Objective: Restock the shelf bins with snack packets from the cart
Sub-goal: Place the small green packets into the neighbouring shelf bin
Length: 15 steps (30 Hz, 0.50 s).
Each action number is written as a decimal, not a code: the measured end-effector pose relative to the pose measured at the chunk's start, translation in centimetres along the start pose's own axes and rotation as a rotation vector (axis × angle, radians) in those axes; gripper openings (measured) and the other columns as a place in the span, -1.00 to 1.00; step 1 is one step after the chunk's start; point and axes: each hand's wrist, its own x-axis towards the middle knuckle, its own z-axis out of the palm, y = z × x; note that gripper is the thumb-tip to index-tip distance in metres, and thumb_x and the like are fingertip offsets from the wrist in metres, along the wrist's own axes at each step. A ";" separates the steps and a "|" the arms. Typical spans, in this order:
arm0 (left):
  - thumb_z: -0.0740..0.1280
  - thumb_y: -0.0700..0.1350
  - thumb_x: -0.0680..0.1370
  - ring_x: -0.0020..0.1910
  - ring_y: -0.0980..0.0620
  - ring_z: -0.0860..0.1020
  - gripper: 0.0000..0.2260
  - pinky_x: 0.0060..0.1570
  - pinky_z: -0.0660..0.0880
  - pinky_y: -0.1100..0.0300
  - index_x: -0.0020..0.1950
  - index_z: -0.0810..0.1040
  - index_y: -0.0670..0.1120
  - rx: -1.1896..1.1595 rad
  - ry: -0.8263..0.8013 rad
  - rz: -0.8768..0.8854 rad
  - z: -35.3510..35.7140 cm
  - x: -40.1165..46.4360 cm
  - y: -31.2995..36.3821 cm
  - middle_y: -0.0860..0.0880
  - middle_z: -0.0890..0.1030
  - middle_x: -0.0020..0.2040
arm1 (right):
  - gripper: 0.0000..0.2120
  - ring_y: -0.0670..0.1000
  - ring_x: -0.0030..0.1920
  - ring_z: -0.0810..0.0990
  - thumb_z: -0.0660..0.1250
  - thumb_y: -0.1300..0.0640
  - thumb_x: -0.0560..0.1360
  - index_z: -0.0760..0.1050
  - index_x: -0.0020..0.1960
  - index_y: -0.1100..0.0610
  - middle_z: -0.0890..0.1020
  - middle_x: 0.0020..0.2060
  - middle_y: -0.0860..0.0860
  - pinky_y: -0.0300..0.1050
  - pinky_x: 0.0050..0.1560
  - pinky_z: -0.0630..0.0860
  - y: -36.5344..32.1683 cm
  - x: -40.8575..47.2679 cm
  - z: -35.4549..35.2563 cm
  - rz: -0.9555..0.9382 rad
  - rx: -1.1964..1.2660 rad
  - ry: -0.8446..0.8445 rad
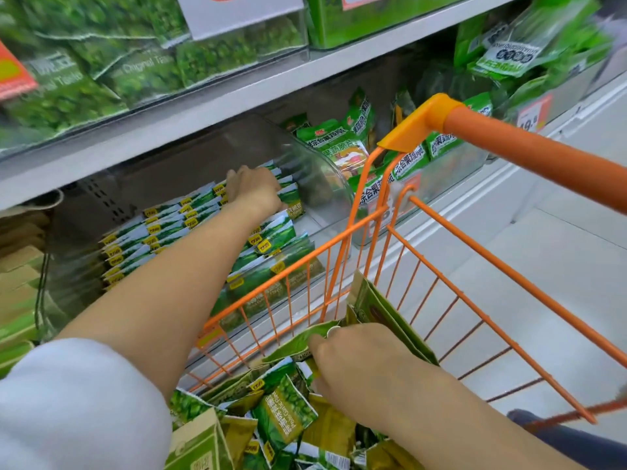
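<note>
Left hand (252,189) is reaching into the clear shelf bin (315,174), fingers curled down over the upright row of green snack packets (163,228) filling it; whether it is pinching one, cannot tell. Orange wire cart (451,276) is standing just beside the shelf. Right hand (359,359) is lying low in the cart, fingers gripping a green packet (298,342) atop the loose pile (281,412).

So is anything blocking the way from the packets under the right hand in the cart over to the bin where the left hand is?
The cart's orange wire wall stands between the green packets at the right hand and the clear shelf bin, so they must be lifted over it. The left hand and its forearm occupy the bin's open front.
</note>
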 end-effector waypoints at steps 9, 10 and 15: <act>0.21 0.00 0.60 0.19 -0.16 0.43 -0.77 0.19 0.33 0.05 0.13 0.60 0.01 -0.497 0.359 0.126 -2.6 -5.6 -2.5 0.01 0.65 0.07 | -0.71 0.14 0.05 0.54 0.14 0.03 0.64 0.35 0.29 0.16 0.55 0.09 0.10 -0.07 -0.21 0.37 0.1 -0.6 -0.9 0.030 0.016 -0.063; 0.22 -0.04 0.60 0.15 -0.12 0.45 -0.79 0.12 0.34 0.09 0.14 0.61 0.01 -0.534 0.424 0.191 -3.1 -7.8 -2.8 0.04 0.65 0.03 | -0.72 0.14 0.07 0.54 0.14 0.06 0.64 0.35 0.29 0.16 0.54 0.10 0.10 -0.07 -0.20 0.36 0.2 -0.7 -1.1 0.049 0.003 -0.077; 0.24 0.06 0.56 -0.23 0.18 0.55 -0.82 -0.24 0.41 0.23 0.05 0.62 0.11 -0.642 0.104 0.499 -2.2 -20.3 -4.4 0.15 0.63 -0.20 | -0.86 0.06 -0.17 0.53 0.13 0.25 0.59 0.42 -0.10 0.20 0.53 -0.15 0.07 -0.11 -0.31 0.35 0.8 -0.5 -1.6 0.108 -0.022 -0.176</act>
